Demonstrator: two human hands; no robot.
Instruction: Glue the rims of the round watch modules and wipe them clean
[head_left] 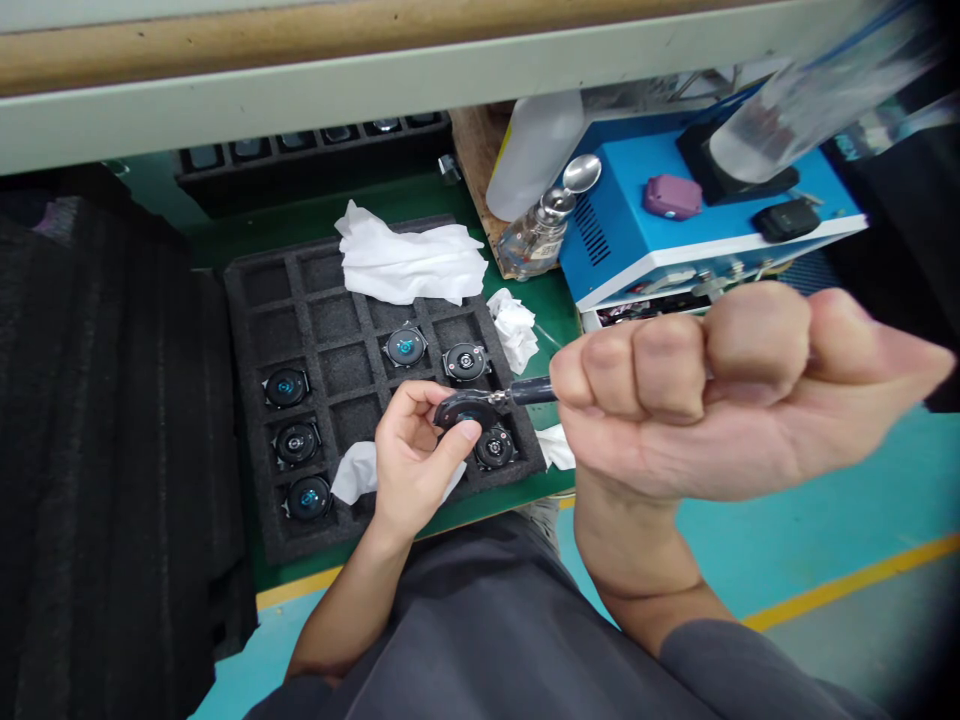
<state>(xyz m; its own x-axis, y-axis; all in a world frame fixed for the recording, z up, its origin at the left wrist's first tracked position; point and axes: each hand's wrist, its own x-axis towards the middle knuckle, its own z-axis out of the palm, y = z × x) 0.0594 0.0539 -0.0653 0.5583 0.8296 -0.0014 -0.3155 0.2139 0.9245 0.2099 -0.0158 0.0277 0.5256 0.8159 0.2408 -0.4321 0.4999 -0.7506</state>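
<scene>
My left hand [417, 455] pinches a round black watch [466, 408] between thumb and fingers, above the foam tray. A crumpled white wipe [355, 473] shows beside and beneath this hand. My right hand [694, 395] is closed in a fist around a black-shafted tool [531, 391]. Its metal tip meets the watch's right edge; whether it is fastened there I cannot tell, and my fist hides the tool's other end. Under both hands, the black foam tray [255, 510] holds several round watches, among them one with a lit blue face [406, 346].
A white cloth [409, 262] lies across the tray's far end. Beyond it stand a glass pump bottle [534, 240], a white bottle [536, 150] and a blue machine [622, 200]. Stacked black foam [112, 450] rises at left. A shelf edge [337, 75] crosses the top.
</scene>
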